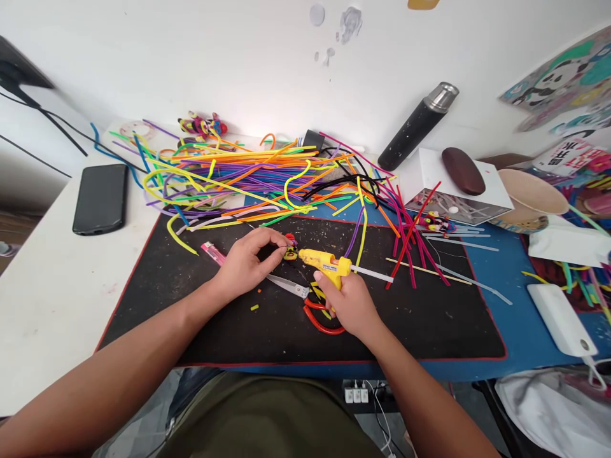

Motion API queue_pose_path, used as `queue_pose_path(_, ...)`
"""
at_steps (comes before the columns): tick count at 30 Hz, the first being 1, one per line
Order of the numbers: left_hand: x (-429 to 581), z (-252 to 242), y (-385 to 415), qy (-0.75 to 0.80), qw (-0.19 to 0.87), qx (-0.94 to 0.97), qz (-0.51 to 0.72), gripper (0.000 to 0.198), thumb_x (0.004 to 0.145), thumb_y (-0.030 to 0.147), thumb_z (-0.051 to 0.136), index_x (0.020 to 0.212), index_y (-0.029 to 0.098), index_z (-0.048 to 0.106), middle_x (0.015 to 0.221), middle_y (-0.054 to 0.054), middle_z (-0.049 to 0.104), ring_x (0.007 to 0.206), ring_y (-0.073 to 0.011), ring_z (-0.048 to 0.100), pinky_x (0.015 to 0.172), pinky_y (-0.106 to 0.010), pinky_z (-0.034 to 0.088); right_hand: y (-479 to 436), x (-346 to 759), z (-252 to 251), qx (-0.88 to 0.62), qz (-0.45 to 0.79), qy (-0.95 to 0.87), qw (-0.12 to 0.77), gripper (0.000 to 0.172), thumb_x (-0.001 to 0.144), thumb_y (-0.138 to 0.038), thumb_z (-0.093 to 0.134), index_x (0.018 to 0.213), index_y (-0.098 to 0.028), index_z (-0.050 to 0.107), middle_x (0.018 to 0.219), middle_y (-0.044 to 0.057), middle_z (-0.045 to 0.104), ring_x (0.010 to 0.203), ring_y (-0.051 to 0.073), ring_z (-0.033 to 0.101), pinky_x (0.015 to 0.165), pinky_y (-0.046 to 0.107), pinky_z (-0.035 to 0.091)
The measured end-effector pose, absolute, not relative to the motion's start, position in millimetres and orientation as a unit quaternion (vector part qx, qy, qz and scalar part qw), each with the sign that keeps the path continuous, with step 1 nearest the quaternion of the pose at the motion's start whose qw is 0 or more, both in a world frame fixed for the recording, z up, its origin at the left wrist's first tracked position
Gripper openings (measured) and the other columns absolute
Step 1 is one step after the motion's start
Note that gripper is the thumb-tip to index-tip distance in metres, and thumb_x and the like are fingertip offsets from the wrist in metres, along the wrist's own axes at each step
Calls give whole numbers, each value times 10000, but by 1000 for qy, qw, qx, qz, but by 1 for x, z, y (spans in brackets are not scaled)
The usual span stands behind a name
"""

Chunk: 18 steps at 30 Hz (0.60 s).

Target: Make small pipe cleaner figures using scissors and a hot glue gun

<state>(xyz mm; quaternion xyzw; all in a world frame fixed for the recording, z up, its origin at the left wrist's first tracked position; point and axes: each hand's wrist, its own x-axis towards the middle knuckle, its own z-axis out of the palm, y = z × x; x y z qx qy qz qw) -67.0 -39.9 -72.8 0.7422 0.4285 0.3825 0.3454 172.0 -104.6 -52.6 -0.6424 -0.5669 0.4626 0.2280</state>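
Two grips above the black mat [191, 324]: the left hand [248, 262] pinches a small yellow figure [290, 252] between fingertips, while the right hand [352, 306] wraps tight around a yellow glue gun [324, 261], nozzle at the figure. The gun's label is too small to read.

One head-worn camera looks forward and down from above the near edge of the worktop [57, 286], close over it, facing the wall [238, 63] along its far edge.

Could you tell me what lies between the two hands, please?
In the head view, the scissors lie on the black mat between the left hand and the right hand.
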Motion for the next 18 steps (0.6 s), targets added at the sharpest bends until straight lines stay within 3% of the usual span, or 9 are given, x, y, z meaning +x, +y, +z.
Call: queue_pose_path(18,-67,-72,-40,423,341,746,385,112,1027,306,608,963,230,660,1077,-78,788,1076,-244,736,993,-399,554,-105,172,-54,-642,449,-579,225,513,1017,-572,535,628,-238,556,426,-1,552,393,178,565,455,269,430)
